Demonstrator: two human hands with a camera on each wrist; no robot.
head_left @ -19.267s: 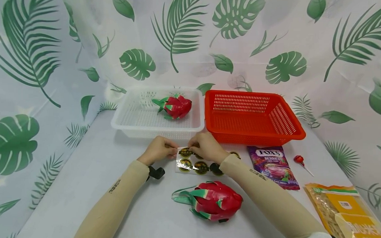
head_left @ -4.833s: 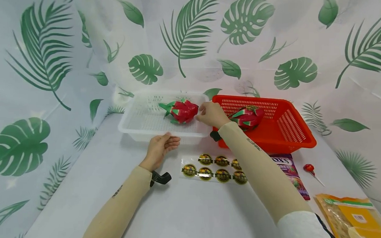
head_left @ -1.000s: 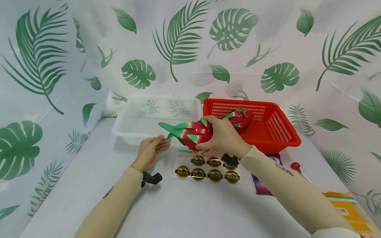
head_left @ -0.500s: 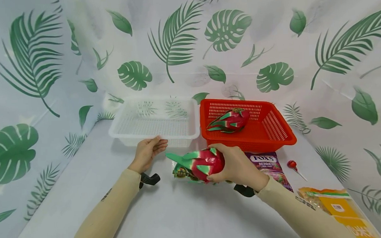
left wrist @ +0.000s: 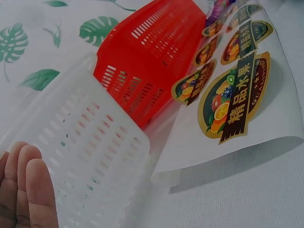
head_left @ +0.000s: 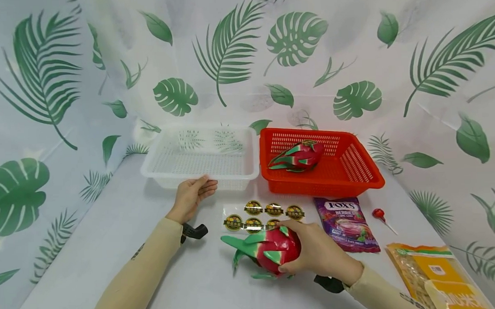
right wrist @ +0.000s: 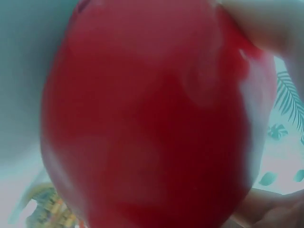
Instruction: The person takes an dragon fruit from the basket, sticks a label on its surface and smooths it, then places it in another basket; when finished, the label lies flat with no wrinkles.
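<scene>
My right hand point(head_left: 316, 252) grips a red dragon fruit point(head_left: 275, 251) with green leaf tips, just in front of the sticker sheet. That dragon fruit point(right wrist: 152, 118) fills most of the right wrist view, fingers curled around its side; whether it touches the table is unclear. My left hand point(head_left: 191, 197) holds nothing, its fingers point(left wrist: 40, 190) loosely extended by the front of the white basket point(head_left: 199, 172). Contact with the basket cannot be told. On the sheet of round fruit stickers point(head_left: 233, 207), the lower right part is hidden behind the right hand and fruit.
Beside the white basket stands a red basket point(head_left: 314, 187) with another dragon fruit point(head_left: 302, 156) in it. To the right lie a purple Fox's candy bag point(head_left: 348, 223), a red lollipop point(head_left: 378, 213) and an orange-and-clear food bag point(head_left: 437, 275). Leaf-printed cloth rises behind.
Over these frames, one dragon fruit left the table and now lies in the red basket. My right hand took the other from the white basket and brought it nearer. The left hand barely moved lately.
</scene>
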